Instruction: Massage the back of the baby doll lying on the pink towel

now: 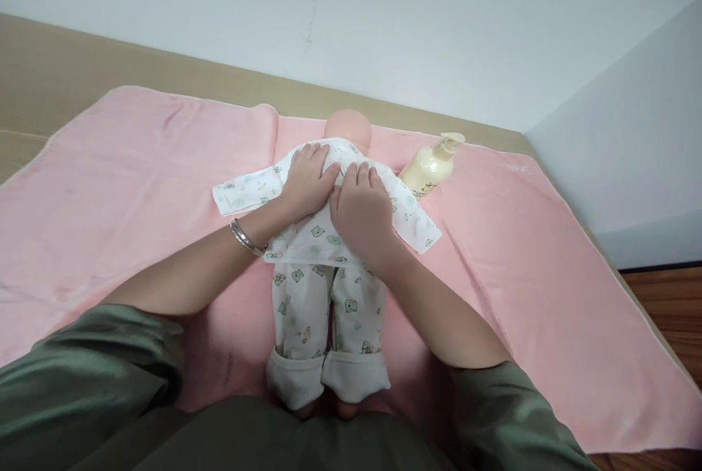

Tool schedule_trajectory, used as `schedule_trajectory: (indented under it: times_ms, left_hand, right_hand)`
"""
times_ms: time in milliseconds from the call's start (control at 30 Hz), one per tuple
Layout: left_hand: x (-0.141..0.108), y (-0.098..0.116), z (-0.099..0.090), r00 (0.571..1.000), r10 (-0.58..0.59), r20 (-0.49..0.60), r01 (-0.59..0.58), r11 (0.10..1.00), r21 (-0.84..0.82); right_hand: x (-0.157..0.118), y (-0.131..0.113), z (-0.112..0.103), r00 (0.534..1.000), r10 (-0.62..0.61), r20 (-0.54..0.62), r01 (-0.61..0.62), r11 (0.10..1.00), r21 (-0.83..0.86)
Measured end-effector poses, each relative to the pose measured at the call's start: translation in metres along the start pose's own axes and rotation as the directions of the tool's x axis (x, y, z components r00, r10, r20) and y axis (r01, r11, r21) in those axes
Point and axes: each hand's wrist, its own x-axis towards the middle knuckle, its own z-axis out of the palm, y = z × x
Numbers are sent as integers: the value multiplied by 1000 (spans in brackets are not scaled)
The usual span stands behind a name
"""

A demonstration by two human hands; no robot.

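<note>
A baby doll (349, 127) with a smooth, bald head lies lengthwise in front of me; no facial features show. It wears a white long-sleeved baby shirt (321, 233) with small printed animals and matching pants (301, 303) with turned-up cuffs. My left hand (311, 180) rests flat on the upper left of the shirt, fingers extended towards the neck. Beside it, my right hand (363, 208) lies on the upper right of the shirt, its fingers stretched out and slightly bent. Neither hand grips anything visible. The shirt's sleeves spread out to both sides.
A cream pump bottle (431, 167) is at the doll's right-hand side, partly behind the sleeve. Beneath everything spreads a pink blanket (526, 266) over a beige surface (71, 54). A white wall (417, 39) rises behind. Brown wooden flooring (669, 310) shows at right.
</note>
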Motion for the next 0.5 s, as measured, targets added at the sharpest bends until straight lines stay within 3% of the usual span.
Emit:
schedule_trajectory:
  times_ms: [133,233,367,500]
  left_hand:
    - [-7,8,-3,998,44,34,-47,994,103]
    - [-24,20,-1,985,170,21,-171,966,195]
    - [-35,28,0,951,309,0,-300,924,236]
    - [-14,13,-3,979,202,33,-204,969,136]
  right_hand:
    - [16,15,-1,995,8,101,-23,989,143]
    - [36,36,2,982,33,186,-85,958,274]
    - [40,42,4,981,77,176,-123,955,271]
    - [19,20,-5,991,53,120,-72,985,159]
